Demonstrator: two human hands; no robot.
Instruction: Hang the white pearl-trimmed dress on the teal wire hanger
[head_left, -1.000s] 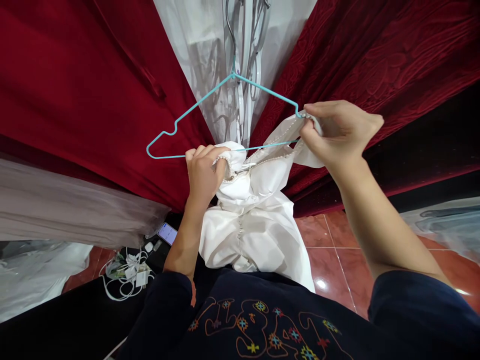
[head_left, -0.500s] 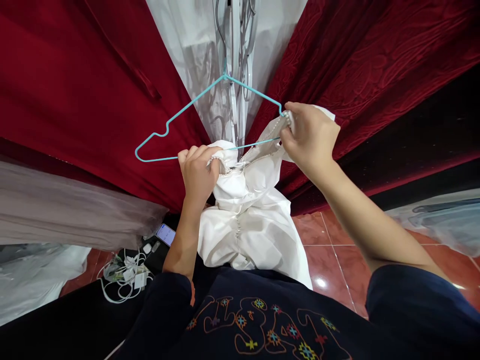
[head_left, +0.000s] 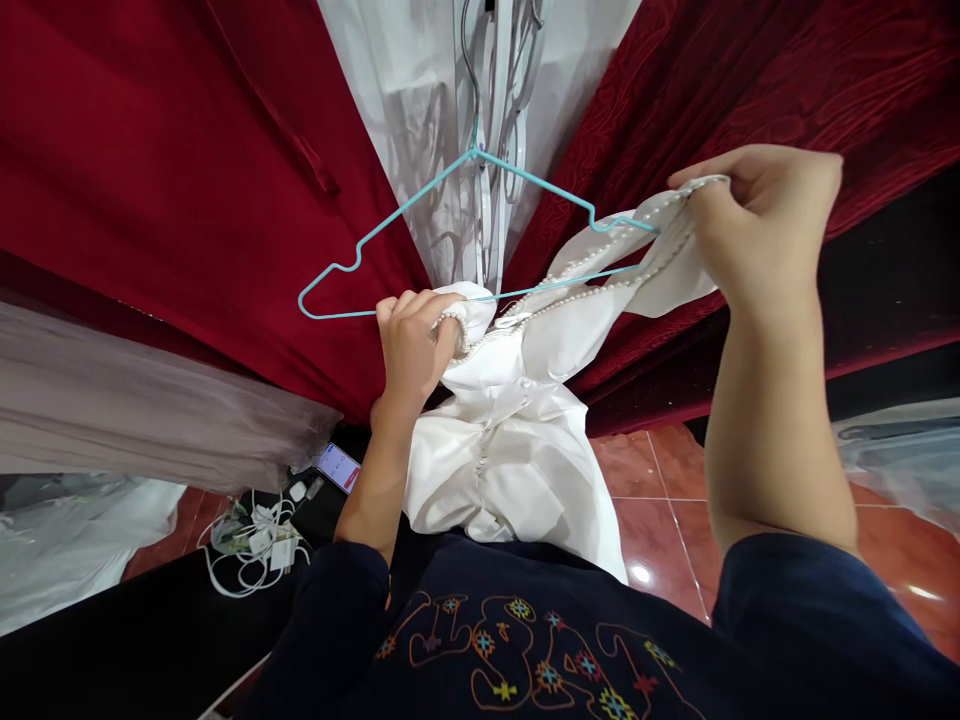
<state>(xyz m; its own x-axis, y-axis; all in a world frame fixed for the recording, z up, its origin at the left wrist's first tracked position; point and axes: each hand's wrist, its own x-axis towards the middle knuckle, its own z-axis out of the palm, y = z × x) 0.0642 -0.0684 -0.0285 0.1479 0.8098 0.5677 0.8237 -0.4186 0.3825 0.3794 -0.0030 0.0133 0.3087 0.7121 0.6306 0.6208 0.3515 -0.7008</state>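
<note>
A white dress [head_left: 517, 440] with pearl-beaded neckline edging hangs in front of me, its skirt reaching down to my shirt. A light-blue clothes hanger [head_left: 420, 200] is hooked up at the rack; its right arm passes into the dress's right shoulder part, while its left arm is bare. My right hand [head_left: 765, 215] is closed on the beaded shoulder edge, pulled out past the hanger's right end. My left hand [head_left: 416, 340] is closed around the other beaded shoulder of the dress, against the hanger's bottom bar.
Dark red curtains [head_left: 187, 150] hang on both sides, with white hangers [head_left: 499, 130] behind. At lower left, a phone [head_left: 339, 467] and tangled white cables [head_left: 259, 545] lie on a black surface. Red floor tiles [head_left: 645, 470] show at the right, near pale tulle [head_left: 907, 460].
My right hand has moved right and slightly up, stretching the dress's shoulder over the hanger's right end. My left hand keeps its hold on the other shoulder.
</note>
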